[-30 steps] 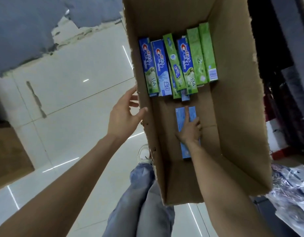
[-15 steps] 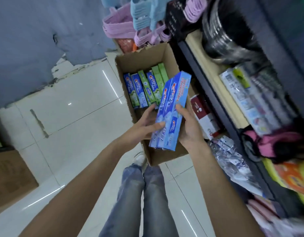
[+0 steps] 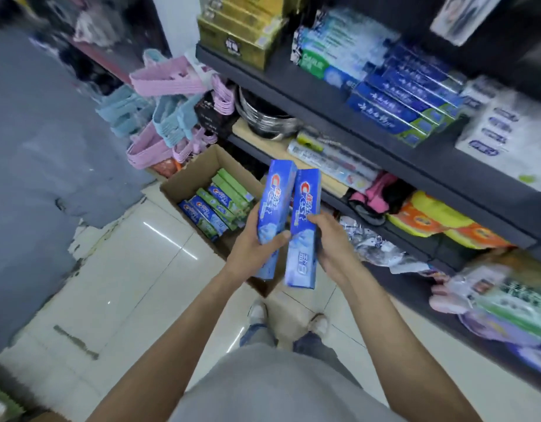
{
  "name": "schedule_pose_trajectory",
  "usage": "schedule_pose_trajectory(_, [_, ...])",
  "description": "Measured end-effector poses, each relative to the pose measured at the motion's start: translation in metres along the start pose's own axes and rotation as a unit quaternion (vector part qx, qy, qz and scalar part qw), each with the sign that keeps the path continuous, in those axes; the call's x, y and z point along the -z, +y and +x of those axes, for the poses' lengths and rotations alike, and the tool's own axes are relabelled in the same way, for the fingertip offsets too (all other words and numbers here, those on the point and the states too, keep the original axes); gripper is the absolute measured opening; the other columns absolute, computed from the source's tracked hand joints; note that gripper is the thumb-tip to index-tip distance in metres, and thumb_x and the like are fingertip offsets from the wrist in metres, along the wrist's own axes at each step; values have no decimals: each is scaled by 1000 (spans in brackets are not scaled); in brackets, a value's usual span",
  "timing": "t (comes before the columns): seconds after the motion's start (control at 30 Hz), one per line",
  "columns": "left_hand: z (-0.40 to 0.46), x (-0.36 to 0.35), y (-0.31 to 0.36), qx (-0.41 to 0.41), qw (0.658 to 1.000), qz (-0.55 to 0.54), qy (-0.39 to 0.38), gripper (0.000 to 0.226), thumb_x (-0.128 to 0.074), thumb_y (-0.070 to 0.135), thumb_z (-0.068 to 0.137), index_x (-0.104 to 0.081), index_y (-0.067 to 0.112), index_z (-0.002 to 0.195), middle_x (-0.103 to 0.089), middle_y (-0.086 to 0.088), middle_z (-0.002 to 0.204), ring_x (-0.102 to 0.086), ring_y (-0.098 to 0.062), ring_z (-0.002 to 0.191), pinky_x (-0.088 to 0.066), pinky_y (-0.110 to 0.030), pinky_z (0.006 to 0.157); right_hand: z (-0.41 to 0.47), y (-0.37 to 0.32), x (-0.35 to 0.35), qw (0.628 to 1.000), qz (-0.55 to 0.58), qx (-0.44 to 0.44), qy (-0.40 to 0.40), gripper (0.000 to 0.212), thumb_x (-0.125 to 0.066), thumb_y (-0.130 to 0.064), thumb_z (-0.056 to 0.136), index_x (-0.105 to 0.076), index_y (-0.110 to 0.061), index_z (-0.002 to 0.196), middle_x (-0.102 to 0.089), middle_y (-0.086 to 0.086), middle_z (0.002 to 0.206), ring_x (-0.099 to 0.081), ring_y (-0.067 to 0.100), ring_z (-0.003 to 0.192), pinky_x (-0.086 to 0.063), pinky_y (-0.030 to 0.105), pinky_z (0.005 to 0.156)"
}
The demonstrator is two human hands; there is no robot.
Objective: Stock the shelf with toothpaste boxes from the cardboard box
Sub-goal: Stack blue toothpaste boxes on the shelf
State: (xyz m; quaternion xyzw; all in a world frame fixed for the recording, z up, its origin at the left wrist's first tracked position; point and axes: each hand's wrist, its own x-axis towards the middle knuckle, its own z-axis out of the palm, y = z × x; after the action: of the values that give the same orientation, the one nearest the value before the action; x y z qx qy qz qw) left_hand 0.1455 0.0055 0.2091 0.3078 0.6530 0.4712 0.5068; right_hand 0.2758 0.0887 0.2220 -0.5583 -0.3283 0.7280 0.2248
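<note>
Both bare forearms reach up from the bottom edge toward 12 o'clock and converge near the middle of the view. The left hand point(image 3: 253, 239) is curled closed around a blue toothpaste box point(image 3: 275, 208), thumb lying across its front face, fingers wrapped behind. The right hand point(image 3: 331, 239), just at 3 o'clock of the left, clasps a second blue toothpaste box point(image 3: 304, 236) from its right side, thumb on the front. Both wrists are nearly straight.

Dim, bluish light; glare streaks on the floor tiles point(image 3: 159, 233); blurred, warped edges.
</note>
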Motion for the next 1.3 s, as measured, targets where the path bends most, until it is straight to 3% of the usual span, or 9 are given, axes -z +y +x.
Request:
schedule_pose_trajectory(0.1, [-2,-22,14,-1,998,55,-14,53,-69,29,84,-37,35,126,-56,26,106,-57,14,93,-47,-16,83,-19,-4,38,996,78,-30,13,15,-50,-21,93,-58,-10,98,-70,5,77,-65,14,60,-53,24,59])
schedule_pose_trajectory(0.23, [-4,-64,30,-15,994,99,-45,65,-67,30,84,-31,23,138,-52,8,119,-57,-4,103,-49,-12,76,-44,-2,103,991,110,-48,55,21,-53,-30,93,-61,-10,95,-71,7,71,-65,17,56,-52,25,56])
schedule_pose_trajectory(0.33, [-7,-104,40,3,994,91,-56,45,-64,25,87,-35,20,121,-54,5,111,-59,-9,95,-48,-5,62,-66,-1,152,990,118,-32,65,14,-55,-25,92,-56,-10,90,-68,5,58,-62,14,44,-49,19,43])
schedule_pose_trajectory(0.5, [-23,-202,47,38,995,27,-90,8,-59,24,91,-56,22,98,-65,-3,90,-64,-4,61,-50,-17,53,-109,-3,272,992,89,12,93,37,-71,-22,78,-53,-13,109,-71,9,82,-67,20,60,-54,28,57])
schedule_pose_trajectory(0.7, [-39,-324,63,62,993,26,-101,8,-62,21,89,-64,24,82,-67,2,68,-61,-5,50,-49,-16,51,-159,-29,413,975,-93,121,160,34,-70,-18,83,-58,-26,114,-66,-2,101,-63,15,80,-51,27,70])
schedule_pose_trajectory(0.87, [-33,-392,75,134,985,-37,-103,16,-55,26,92,-63,12,88,-65,-2,55,-56,-12,40,-45,-17,41,-150,-68,498,907,-313,210,189,48,-72,-18,81,-54,-15,126,-63,-2,109,-60,18,100,-45,31,90])
schedule_pose_trajectory(0.97, [-23,-414,81,150,981,-30,-116,25,-55,33,92,-63,10,98,-67,-6,62,-59,-14,43,-46,-19,43,-127,-95,527,857,-405,240,211,53,-72,-19,81,-47,-16,127,-61,2,111,-57,20,102,-43,34,87])
schedule_pose_trajectory(1.17, [22,-448,114,7,985,117,-125,35,-72,20,82,-53,17,111,-64,-1,83,-62,-5,51,-49,-16,47,-61,-143,559,709,-585,290,266,42,-60,-11,87,-45,-17,126,-51,10,122,-53,36,103,-39,41,85])
schedule_pose_trajectory(1.3, [63,-459,122,-64,966,212,-136,45,-76,34,77,-53,26,116,-67,8,96,-69,-7,71,-54,-24,66,-15,-171,575,625,-682,239,295,43,-55,-12,89,-42,-23,129,-51,7,127,-48,36,107,-36,44,91])
